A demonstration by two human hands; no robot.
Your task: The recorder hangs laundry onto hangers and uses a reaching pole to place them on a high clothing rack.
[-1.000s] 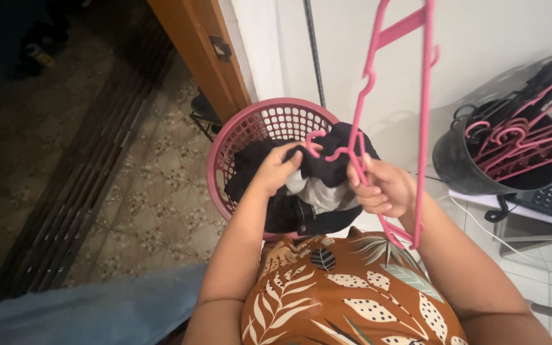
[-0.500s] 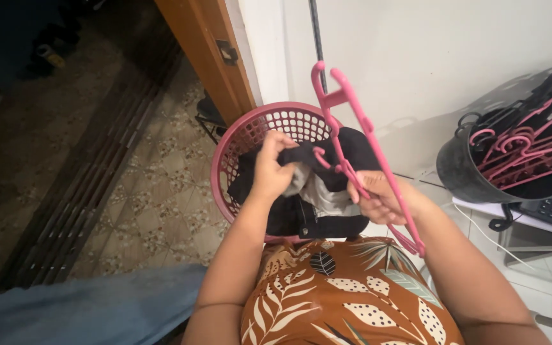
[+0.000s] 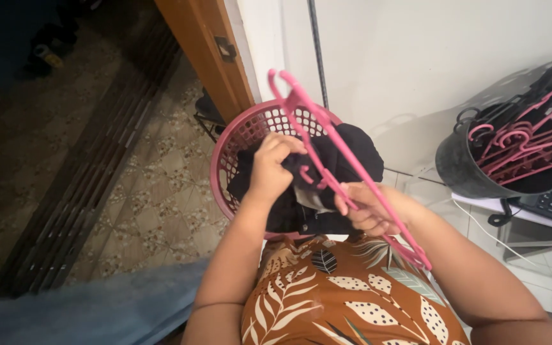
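The right hand (image 3: pixel 362 207) pinches a pink plastic hanger (image 3: pixel 340 166), long axis running 11 to 5 o'clock; the left hand (image 3: pixel 273 166), at 9 o'clock, clutches dark cloth (image 3: pixel 352 150)

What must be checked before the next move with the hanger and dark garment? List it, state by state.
1. Right hand has a grip on the pink hanger: ok.
2. Left hand holds the dark garment: ok.
3. Garment threaded on the hanger: cannot tell.
4. Pink basket directly under the garment: ok.
5. Spare hangers in the black bucket at the right: ok.
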